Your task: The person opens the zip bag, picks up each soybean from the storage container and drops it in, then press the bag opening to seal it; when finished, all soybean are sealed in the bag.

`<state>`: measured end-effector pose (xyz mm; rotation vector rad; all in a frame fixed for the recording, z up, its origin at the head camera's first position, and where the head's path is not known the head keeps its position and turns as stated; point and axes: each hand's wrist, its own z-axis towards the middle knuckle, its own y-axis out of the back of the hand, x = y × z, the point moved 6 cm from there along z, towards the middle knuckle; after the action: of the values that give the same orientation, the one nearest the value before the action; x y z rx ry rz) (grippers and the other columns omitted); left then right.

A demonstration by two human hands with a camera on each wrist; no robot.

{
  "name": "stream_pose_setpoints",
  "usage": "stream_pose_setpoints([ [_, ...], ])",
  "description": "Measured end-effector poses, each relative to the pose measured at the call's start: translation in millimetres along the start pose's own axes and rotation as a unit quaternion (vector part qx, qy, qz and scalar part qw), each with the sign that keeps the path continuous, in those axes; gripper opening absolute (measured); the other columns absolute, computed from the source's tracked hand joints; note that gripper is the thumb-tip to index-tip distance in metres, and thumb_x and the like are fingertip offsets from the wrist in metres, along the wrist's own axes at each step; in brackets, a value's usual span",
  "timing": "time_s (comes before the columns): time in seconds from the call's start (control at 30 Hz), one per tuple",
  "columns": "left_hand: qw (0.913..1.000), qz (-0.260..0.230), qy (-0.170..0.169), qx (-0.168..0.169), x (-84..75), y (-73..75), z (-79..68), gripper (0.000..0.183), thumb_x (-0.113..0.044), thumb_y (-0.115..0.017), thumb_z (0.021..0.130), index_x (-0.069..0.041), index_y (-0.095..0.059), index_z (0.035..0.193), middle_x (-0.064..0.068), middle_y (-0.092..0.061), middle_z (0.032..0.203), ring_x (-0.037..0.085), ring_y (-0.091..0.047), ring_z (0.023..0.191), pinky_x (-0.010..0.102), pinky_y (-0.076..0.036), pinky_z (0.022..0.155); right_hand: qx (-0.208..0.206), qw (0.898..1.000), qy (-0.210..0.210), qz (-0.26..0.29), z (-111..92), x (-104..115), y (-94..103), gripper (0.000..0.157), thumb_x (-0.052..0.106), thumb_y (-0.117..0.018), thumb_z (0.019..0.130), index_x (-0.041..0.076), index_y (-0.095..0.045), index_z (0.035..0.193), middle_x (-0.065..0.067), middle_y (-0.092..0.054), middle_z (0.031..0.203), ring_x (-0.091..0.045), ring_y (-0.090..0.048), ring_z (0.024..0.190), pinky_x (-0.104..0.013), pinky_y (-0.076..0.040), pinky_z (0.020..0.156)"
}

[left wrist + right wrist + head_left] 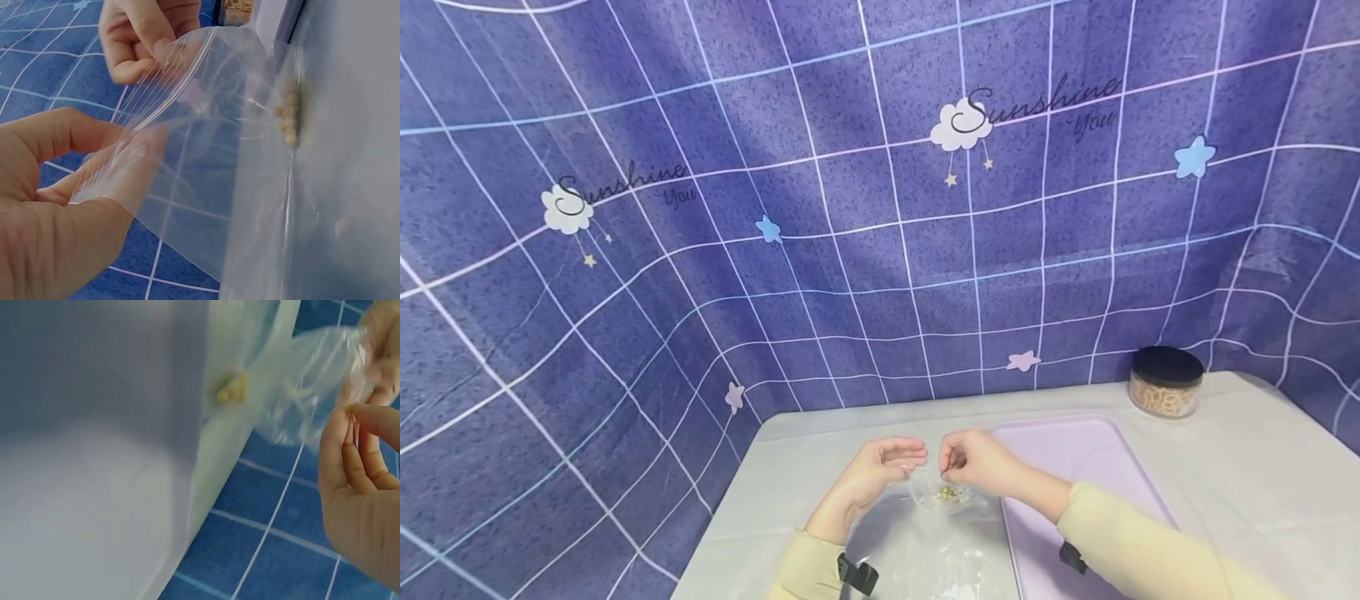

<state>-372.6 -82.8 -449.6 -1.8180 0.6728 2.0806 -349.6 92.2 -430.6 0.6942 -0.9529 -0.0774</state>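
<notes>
A clear zip-lock bag (206,144) hangs low over the table with its mouth toward my hands. My left hand (876,475) holds it at the ridged zip edge (178,90), thumb and fingers on the plastic. Small round yellowish beans (289,119) lie bunched at the bag's bottom; the head view shows the same beans (947,493) under my right hand (977,458). Between its thumb and index finger, that hand pinches a tiny yellow bean (349,408), close by the bag's mouth.
A pale purple tray (1067,433) lies to the right, under my right forearm. Behind it stands a clear jar (1165,396) with a black lid and beige ring shapes inside. More clear plastic (925,567) is spread at the front of the table. A blue checked curtain (850,250) backs the table.
</notes>
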Motion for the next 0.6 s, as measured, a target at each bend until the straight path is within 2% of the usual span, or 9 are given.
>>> stream_pose_setpoints([
  [0.13,1.0,0.0,0.0,0.002,-0.6,-0.7,-0.4,0.057,0.016,-0.048,0.076,0.018,-0.052,0.134,0.033,-0.061,0.13,0.041,-0.061,0.122,0.047,-0.046,0.109,0.009,1.0,0.017,-0.02,3.2,6.9,-14.8,0.024,-0.011,-0.075,0.075,0.01,-0.064,0.078,0.005,-0.069,0.073,-0.004,-0.065,0.069,-0.021,-0.058,0.068],
  [0.27,1.0,0.001,-0.001,0.003,1.2,-0.5,-2.2,0.057,0.016,-0.048,0.076,0.018,-0.052,0.134,0.031,-0.062,0.129,0.041,-0.061,0.122,0.048,-0.046,0.11,0.015,1.0,0.008,-0.016,3.4,6.2,-19.2,0.024,-0.011,-0.075,0.076,0.01,-0.063,0.079,0.007,-0.067,0.072,-0.002,-0.063,0.068,-0.021,-0.058,0.066],
  [0.4,1.0,0.004,-0.003,-0.001,2.5,1.5,-2.6,0.057,0.016,-0.049,0.077,0.017,-0.053,0.134,0.03,-0.062,0.13,0.04,-0.062,0.122,0.04,-0.049,0.107,0.005,1.0,-0.002,-0.019,0.5,1.5,-7.4,0.018,-0.007,-0.074,0.079,0.009,-0.064,0.081,0.007,-0.066,0.073,-0.003,-0.061,0.069,-0.023,-0.058,0.066],
  [0.6,1.0,-0.004,-0.007,0.002,1.4,3.2,-2.6,0.056,0.016,-0.049,0.078,0.018,-0.051,0.135,0.033,-0.059,0.133,0.042,-0.06,0.123,0.05,-0.044,0.111,-0.015,0.998,-0.027,-0.052,-11.3,-12.5,13.6,0.013,-0.001,-0.076,0.079,0.009,-0.067,0.079,0.009,-0.063,0.069,-0.002,-0.056,0.063,-0.023,-0.054,0.061],
])
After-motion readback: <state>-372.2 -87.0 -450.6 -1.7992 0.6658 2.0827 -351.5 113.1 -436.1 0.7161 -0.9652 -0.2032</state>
